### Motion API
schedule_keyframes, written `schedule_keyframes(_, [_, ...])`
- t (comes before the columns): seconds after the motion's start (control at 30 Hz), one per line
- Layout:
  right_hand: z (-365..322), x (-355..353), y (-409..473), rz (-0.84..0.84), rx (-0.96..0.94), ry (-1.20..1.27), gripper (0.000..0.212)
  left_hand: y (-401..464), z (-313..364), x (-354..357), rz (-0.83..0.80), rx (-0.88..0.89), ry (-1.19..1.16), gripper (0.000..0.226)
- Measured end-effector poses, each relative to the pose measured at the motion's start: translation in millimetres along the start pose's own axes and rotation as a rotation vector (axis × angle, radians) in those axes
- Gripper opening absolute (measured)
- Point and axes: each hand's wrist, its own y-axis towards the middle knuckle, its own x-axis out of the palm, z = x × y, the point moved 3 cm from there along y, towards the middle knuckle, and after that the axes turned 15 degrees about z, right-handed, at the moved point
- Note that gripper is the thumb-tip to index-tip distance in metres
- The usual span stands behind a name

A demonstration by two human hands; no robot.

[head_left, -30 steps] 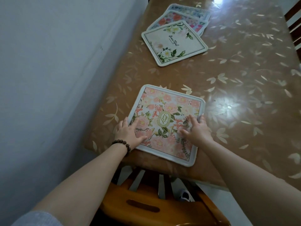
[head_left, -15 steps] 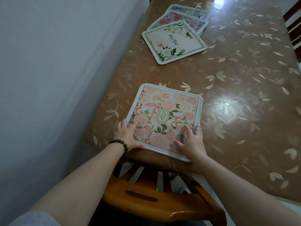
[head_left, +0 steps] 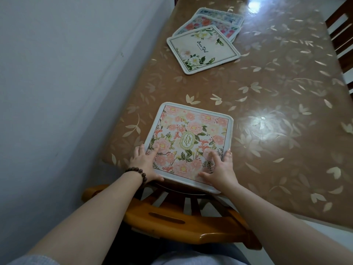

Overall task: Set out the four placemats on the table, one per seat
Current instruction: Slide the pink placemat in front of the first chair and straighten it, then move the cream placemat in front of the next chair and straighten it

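A pink floral placemat [head_left: 193, 131] lies at the near edge of the brown table [head_left: 277, 115], its near side slightly over the edge. My left hand [head_left: 144, 164], with a bead bracelet, rests flat on its near left corner. My right hand [head_left: 219, 170] presses flat on its near right corner, fingers spread. Farther along the table's left side lie three more mats, overlapping: a white one with green leaves [head_left: 203, 48] on top, a red-flowered one [head_left: 210, 25] under it, and a pale blue one [head_left: 221, 15] farthest.
A wooden chair [head_left: 179, 220] stands tucked under the table edge right below the pink mat. A grey wall [head_left: 66, 83] runs along the table's left side. Another chair back [head_left: 342, 35] shows at the far right.
Both hands have slid the pink mat toward me and turned it a little straighter with the table edge. The three far mats have not moved.
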Motion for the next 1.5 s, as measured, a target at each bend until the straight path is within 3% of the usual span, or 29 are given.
schedule_keyframes(0.17, [1.7,1.5,-1.8,-0.004,-0.01,-0.023,0.084,-6.7,0.3,0.8,0.007,-0.001,0.014,0.122])
schedule_keyframes(0.4, [-1.6,-3.5,-0.9,0.035,-0.012,-0.068,0.064,-3.8,14.5,-1.0,0.029,0.007,0.002,0.114])
schedule_keyframes(0.53, [4.9,-16.9,0.5,0.051,-0.028,-0.143,0.079,4.4,44.7,-7.5,0.112,0.081,-0.045,0.092])
schedule_keyframes(0.67, [21.9,-40.6,4.4,0.108,-0.012,-0.234,0.076,15.5,87.9,-14.3,0.162,0.193,-0.049,0.083])
schedule_keyframes(1.13, [144.0,-154.8,-21.0,0.406,0.378,-0.253,0.07,20.8,279.5,-30.5,0.2,0.615,-0.07,0.079])
schedule_keyframes(1.5, [263.1,-259.3,-68.9,0.613,0.55,-0.154,0.063,-17.2,428.1,-28.6,0.218,0.774,-0.026,0.078])
